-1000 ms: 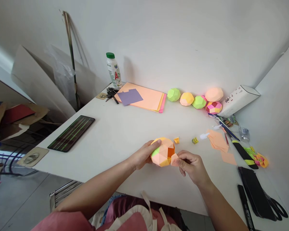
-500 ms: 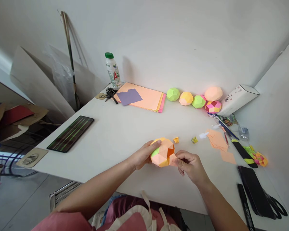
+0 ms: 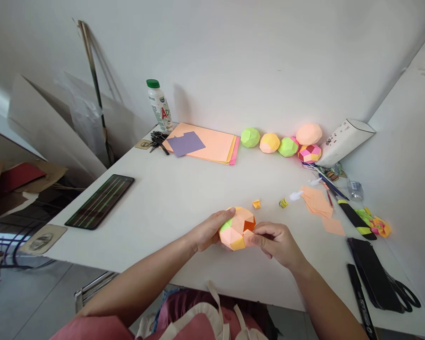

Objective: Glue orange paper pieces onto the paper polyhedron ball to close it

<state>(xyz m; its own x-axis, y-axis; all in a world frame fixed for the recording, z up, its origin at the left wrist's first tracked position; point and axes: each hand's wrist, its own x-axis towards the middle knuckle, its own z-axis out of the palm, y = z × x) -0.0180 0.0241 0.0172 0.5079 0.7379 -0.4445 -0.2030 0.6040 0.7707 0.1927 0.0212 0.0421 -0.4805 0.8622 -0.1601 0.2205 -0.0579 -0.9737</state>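
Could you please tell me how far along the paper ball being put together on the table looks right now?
Done: five finished paper balls sit by the wall. In hand: the left hand steadies a multicoloured ball while the right hand presses a peach piece against its side, beside an open orange gap. Left: that gap looks unclosed, and spare peach pieces lie loose on the table.

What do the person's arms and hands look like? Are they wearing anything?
Both hands are bare: no gloves, rings or watch show on the left hand or the right hand. The forearms are uncovered too. A pink sleeve covers the upper left arm, at the bottom edge of the picture.
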